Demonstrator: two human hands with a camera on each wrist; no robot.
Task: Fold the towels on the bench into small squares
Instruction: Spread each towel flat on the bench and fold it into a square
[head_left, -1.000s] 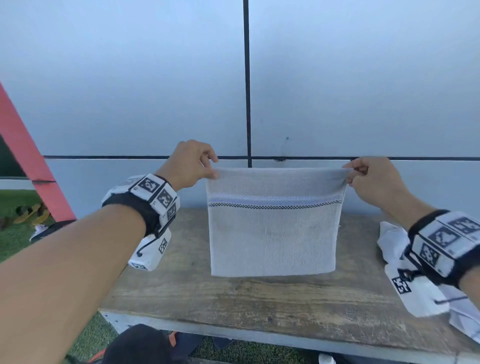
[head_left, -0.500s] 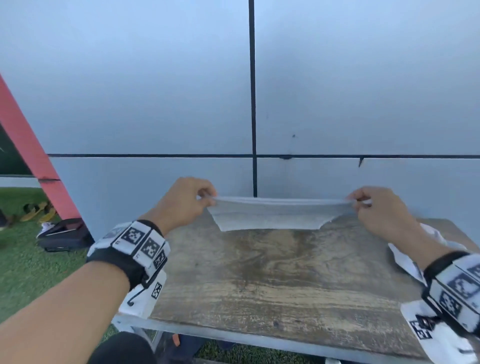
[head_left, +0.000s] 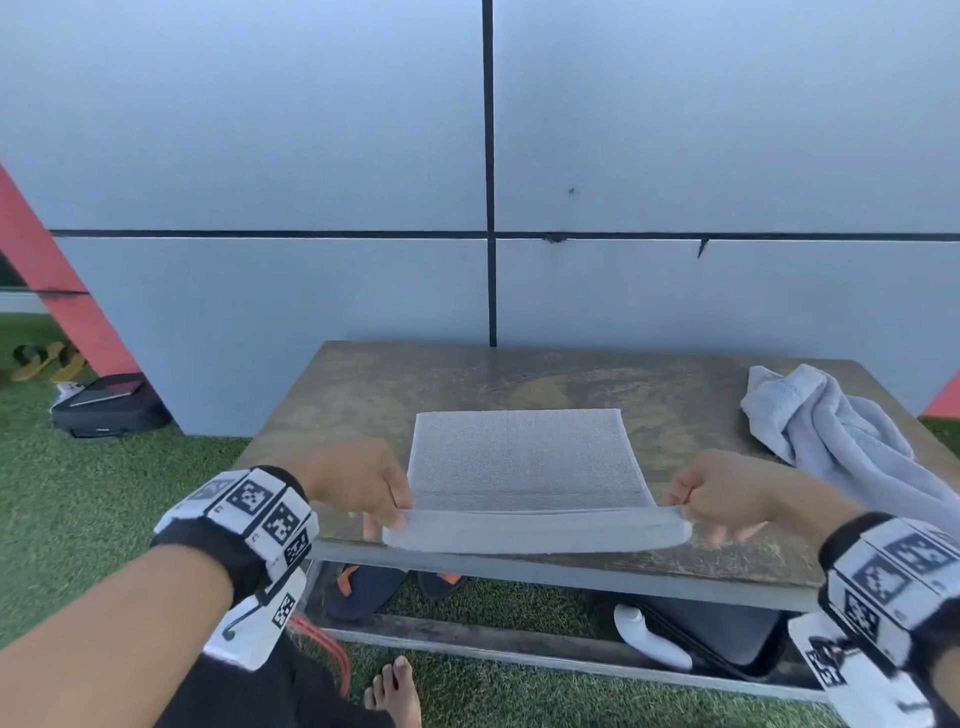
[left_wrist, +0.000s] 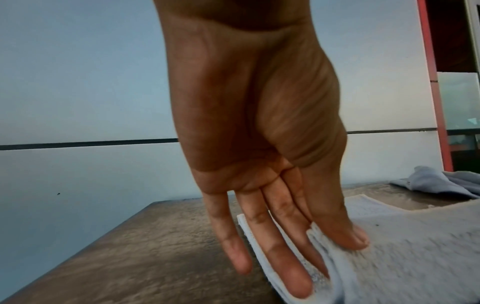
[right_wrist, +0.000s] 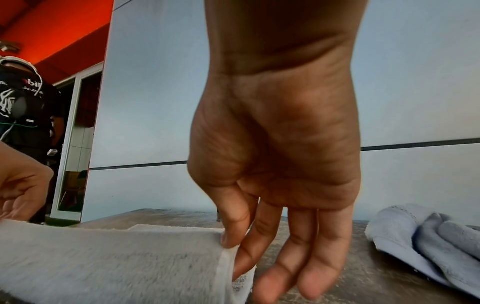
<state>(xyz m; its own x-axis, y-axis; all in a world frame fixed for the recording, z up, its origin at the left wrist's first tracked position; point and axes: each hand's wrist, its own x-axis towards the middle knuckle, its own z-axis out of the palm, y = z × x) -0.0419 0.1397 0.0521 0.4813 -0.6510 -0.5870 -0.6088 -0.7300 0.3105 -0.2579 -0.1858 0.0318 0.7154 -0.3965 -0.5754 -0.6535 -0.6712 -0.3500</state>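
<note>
A pale grey folded towel (head_left: 524, 457) lies flat on the wooden bench (head_left: 675, 405), its near edge lifted slightly at the bench's front. My left hand (head_left: 387, 506) pinches the near left corner between thumb and fingers; the left wrist view shows the thumb on top of the towel (left_wrist: 405, 246) and the fingers (left_wrist: 283, 257) beneath it. My right hand (head_left: 693, 512) pinches the near right corner, thumb on top of the towel (right_wrist: 116, 259), index finger under it. A second, crumpled pale blue towel (head_left: 841, 436) lies at the bench's right end.
A grey panelled wall stands right behind the bench. A black case (head_left: 111, 410) and sandals (head_left: 47, 358) lie on the grass to the left. Slippers (head_left: 363, 587) and a dark bag (head_left: 727, 634) sit under the bench. My bare foot (head_left: 395, 691) is by its front.
The towel hung upright between my hands a second ago; both hands have lowered it and drawn it toward me, and it now lies flat on the bench with only the near edge held.
</note>
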